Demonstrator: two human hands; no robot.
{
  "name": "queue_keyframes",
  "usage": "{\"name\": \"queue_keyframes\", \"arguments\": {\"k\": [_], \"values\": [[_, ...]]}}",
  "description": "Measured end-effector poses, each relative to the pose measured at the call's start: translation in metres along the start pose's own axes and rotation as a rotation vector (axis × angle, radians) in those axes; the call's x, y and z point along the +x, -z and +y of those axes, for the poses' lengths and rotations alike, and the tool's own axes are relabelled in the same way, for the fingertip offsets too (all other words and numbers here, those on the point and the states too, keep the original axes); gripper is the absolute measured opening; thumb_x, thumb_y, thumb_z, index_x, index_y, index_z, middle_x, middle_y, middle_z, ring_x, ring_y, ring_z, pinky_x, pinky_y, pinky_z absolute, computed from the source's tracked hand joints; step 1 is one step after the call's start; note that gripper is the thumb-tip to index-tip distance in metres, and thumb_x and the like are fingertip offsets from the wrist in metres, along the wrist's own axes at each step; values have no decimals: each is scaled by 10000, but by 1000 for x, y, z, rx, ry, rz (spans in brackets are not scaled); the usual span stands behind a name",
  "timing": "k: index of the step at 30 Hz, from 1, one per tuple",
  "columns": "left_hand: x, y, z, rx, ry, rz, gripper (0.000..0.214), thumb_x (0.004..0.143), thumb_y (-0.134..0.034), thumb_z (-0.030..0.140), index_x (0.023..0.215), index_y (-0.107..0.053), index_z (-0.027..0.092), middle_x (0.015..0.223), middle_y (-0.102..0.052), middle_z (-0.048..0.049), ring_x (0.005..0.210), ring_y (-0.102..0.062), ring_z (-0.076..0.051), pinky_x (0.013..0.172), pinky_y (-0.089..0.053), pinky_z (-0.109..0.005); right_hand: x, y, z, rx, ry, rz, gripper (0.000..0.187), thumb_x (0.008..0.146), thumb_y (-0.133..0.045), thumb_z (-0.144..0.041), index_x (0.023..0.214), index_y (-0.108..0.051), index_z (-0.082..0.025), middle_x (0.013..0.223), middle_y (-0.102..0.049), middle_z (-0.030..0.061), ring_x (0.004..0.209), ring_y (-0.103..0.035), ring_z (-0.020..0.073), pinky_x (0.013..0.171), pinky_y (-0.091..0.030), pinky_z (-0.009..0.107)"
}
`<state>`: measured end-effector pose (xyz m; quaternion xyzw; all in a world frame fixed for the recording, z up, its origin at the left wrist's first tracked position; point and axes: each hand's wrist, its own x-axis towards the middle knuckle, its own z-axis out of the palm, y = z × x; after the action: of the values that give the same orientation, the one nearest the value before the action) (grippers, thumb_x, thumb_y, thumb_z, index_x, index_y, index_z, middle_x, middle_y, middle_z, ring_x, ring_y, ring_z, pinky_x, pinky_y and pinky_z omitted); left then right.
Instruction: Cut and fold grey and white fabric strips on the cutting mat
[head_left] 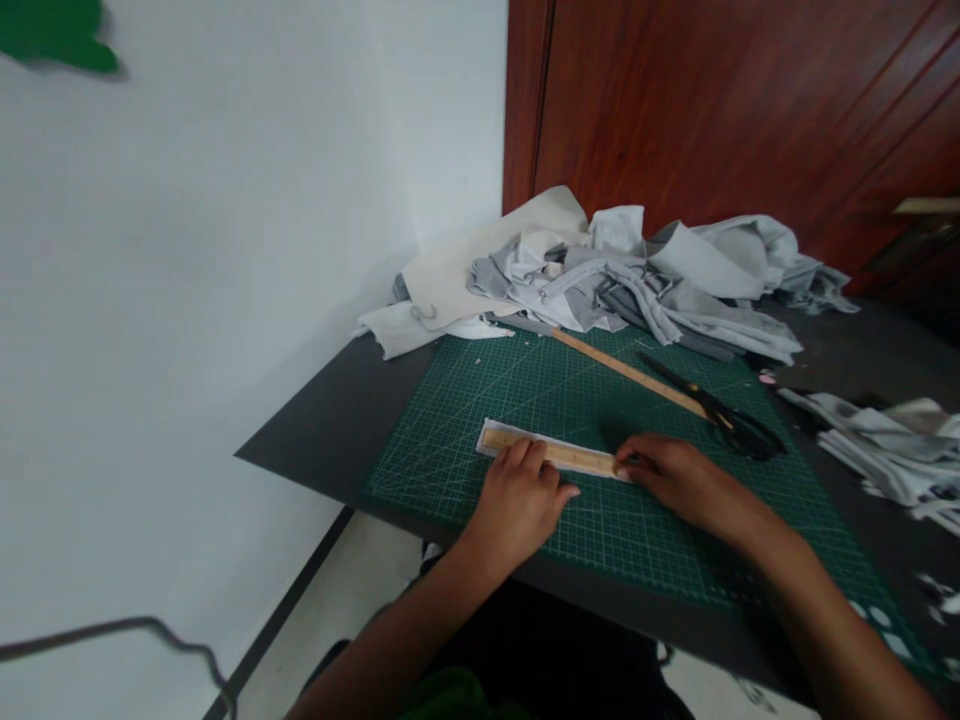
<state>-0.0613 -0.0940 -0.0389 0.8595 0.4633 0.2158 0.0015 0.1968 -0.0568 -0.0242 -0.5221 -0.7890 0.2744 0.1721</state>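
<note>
A short wooden ruler (pixel 576 457) lies along a narrow strip of white fabric (pixel 486 428) on the green cutting mat (pixel 431 460). The fingers of my left hand (pixel 520 497) rest on top of the ruler left of its middle, thumb stretched out to the side. At the ruler's right end, my right hand (pixel 679 478) is closed, thumb and fingers pinching the ruler's tip; whether the fabric is also in the pinch is hidden. Black-handled scissors (pixel 724 415) lie on the mat beyond my right hand, across the end of a longer wooden ruler (pixel 626 371).
A heap of grey and white fabric pieces (pixel 585 275) covers the back of the black table (pixel 322 420). Another fabric stack (pixel 892 440) lies at the right. A white wall (pixel 247 220) borders the left side, and a brown wooden door (pixel 697 110) stands behind.
</note>
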Motion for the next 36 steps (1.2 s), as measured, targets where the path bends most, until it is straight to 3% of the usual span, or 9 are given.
{"name": "queue_keyframes", "arguments": {"k": [36], "values": [[-1, -3, 0, 6, 6, 46, 303, 925, -686, 410, 940, -724, 110, 1144, -683, -138, 1125, -612, -306, 967, -547, -459, 0, 3, -2, 3, -20, -50, 160, 935, -569, -299, 929, -716, -236, 907, -722, 48, 859, -662, 231, 790, -457, 330]]}}
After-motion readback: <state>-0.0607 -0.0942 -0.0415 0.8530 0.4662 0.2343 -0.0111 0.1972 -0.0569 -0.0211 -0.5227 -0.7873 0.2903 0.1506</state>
